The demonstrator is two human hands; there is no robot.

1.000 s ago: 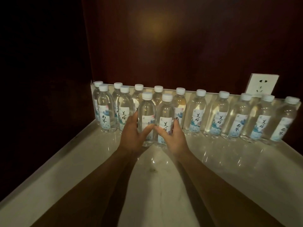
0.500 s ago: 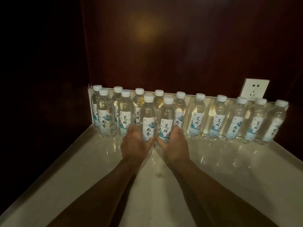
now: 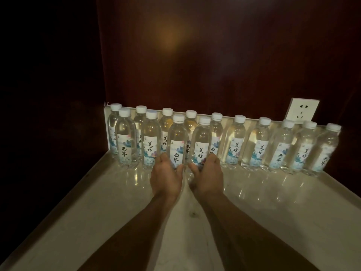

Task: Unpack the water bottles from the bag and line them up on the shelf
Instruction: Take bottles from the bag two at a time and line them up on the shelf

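Several clear water bottles with white caps and pale labels stand upright on the pale marble shelf (image 3: pixel 273 208). A back row (image 3: pixel 235 143) runs along the wall. A shorter front row starts at the left with two bottles (image 3: pixel 126 137). My left hand (image 3: pixel 166 179) curls round the base of the third front bottle (image 3: pixel 177 137). My right hand (image 3: pixel 208 178) curls round the base of the fourth front bottle (image 3: pixel 202 139) beside it. Both bottles stand on the shelf, almost touching. No bag is in view.
A white wall socket (image 3: pixel 301 110) sits on the dark wooden back panel above the right bottles. A dark side wall closes the shelf at the left. Bare marble lies in front of the rows and to the right of my hands.
Both hands have slid down from the labels to the bases of the two front bottles. The view has tilted slightly; the bottles stay in place.
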